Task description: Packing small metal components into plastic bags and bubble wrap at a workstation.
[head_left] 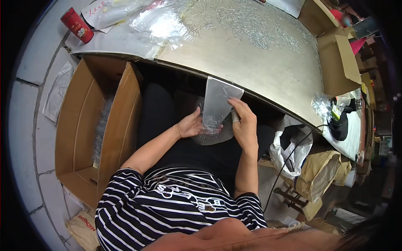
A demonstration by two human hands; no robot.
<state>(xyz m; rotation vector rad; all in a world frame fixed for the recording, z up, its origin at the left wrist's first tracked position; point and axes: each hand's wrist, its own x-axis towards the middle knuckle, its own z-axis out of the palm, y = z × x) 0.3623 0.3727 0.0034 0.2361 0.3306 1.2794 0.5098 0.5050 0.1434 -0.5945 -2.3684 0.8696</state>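
Note:
A flat, translucent plastic bag [217, 98] stands between my hands, its top by the table's front edge. Small thin metal pieces show in its lower part. My left hand [191, 124] supports the bottom of the bag; its fingers show through the clear plastic and its thumb points up. My right hand [245, 119] has its fingertips against the bag's right edge, with a pale cover on what looks like the thumb. Beneath the bag, over my lap, lies a greyish rounded piece [213, 139] whose kind I cannot make out.
Loose thin metal pieces [268, 27] are strewn over the table [234, 54]. Clear plastic bags [161, 21] and a red canister [77, 25] are at the far left. An open cardboard box [119, 125] stands left of me; another box [339, 62] is at the right. A black cable [289, 154] hangs there.

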